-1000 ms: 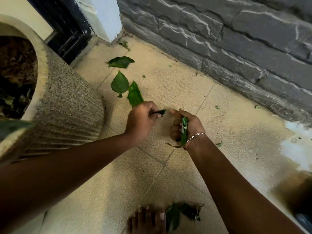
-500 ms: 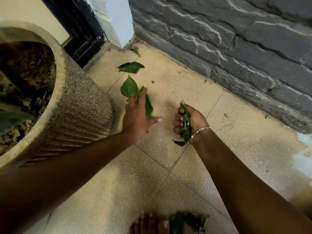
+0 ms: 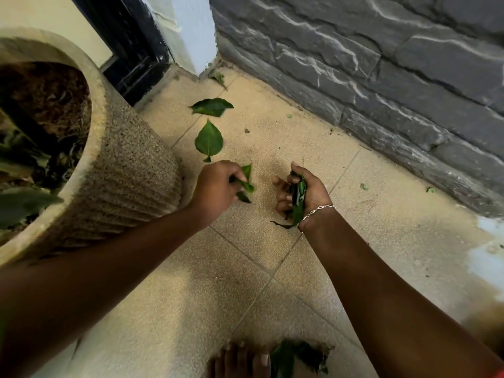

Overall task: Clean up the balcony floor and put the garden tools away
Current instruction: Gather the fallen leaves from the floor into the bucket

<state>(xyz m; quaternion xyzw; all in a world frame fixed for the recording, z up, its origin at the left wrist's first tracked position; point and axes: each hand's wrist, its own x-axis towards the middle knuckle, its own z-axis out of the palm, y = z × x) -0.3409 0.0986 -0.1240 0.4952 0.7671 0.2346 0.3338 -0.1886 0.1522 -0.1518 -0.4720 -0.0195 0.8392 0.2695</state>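
Green leaves lie scattered on the beige tiled balcony floor [image 3: 272, 257]. My left hand [image 3: 215, 192] grips a crumpled green leaf [image 3: 245, 184] just above the tiles. My right hand [image 3: 302, 197], with a silver bracelet at the wrist, holds a bunch of gathered leaves [image 3: 297, 203] with its fingers curled round them. Beyond my left hand a heart-shaped leaf [image 3: 208, 140] lies flat, and a longer leaf [image 3: 211, 106] lies farther back. Another small leaf [image 3: 218, 77] sits in the corner by the wall.
A large beige stone planter [image 3: 128, 173] with soil and dry debris stands at the left. A grey stone wall [image 3: 381, 77] runs along the right. A dark door frame [image 3: 131, 50] is at the back. My bare foot [image 3: 240, 361] and a torn leaf [image 3: 297, 356] are at the bottom.
My left hand reached out open over a leaf on the floor, closed on it and drew it back toward my right hand, which kept its bunch.
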